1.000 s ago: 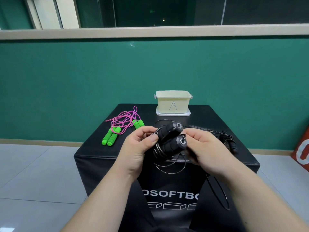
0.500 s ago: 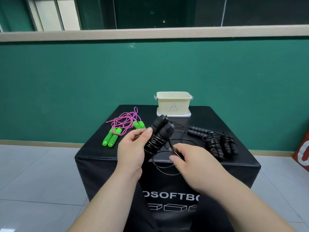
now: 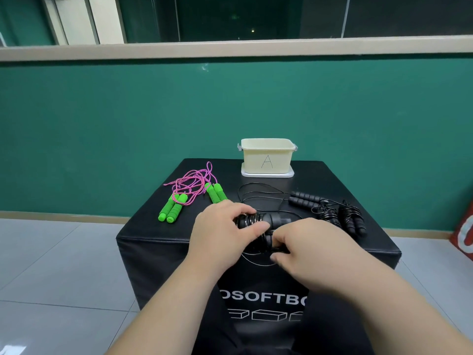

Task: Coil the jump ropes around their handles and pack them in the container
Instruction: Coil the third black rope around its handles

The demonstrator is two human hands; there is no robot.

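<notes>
My left hand (image 3: 222,231) grips a pair of black jump-rope handles (image 3: 277,221) lying sideways above the front of the black box (image 3: 153,242), with black cord coiled round them. My right hand (image 3: 309,249) pinches that cord just below the handles; a loose loop (image 3: 258,263) hangs under them. More of this cord (image 3: 258,194) lies slack behind. The cream container marked A (image 3: 267,157) stands open at the far edge.
Green-handled ropes (image 3: 174,207) with tangled pink cord (image 3: 194,181) lie at the left. Black ropes lie at the right, one pair of handles (image 3: 305,199) loose, another bundle (image 3: 350,222) coiled. A green wall rises behind; a red object (image 3: 464,234) stands at the right edge.
The handles have turned from upright to lying sideways and come lower, toward the box top. My right hand has risen to the handles and closed on the cord.
</notes>
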